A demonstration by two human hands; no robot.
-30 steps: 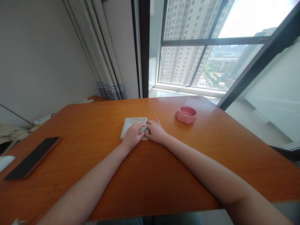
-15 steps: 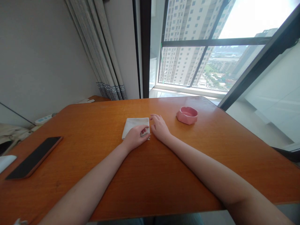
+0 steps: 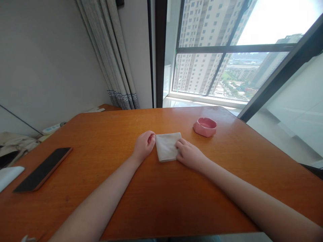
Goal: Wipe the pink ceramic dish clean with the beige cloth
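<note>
A folded white cloth [image 3: 167, 148] lies flat on the wooden table in front of me, roughly square. My left hand [image 3: 144, 145] is closed at its upper left corner, thumb and finger pinched together there. On the opposite side, my right hand [image 3: 189, 154] has its fingertips curled over the cloth's right edge, with the thumb lower down by the same edge. The undersides of the right fingers are hidden.
A pink faceted bowl [image 3: 205, 127] stands beyond my right hand. To the left lies a flat black slab with a reddish-brown edge [image 3: 44, 169], near a white object [image 3: 11, 175]. The wooden table [image 3: 121, 126] ends before a window.
The cloth now sits further right and a little nearer. My left hand has gone from lying over it to its left corner; my right hand has moved right and taken its right edge.
</note>
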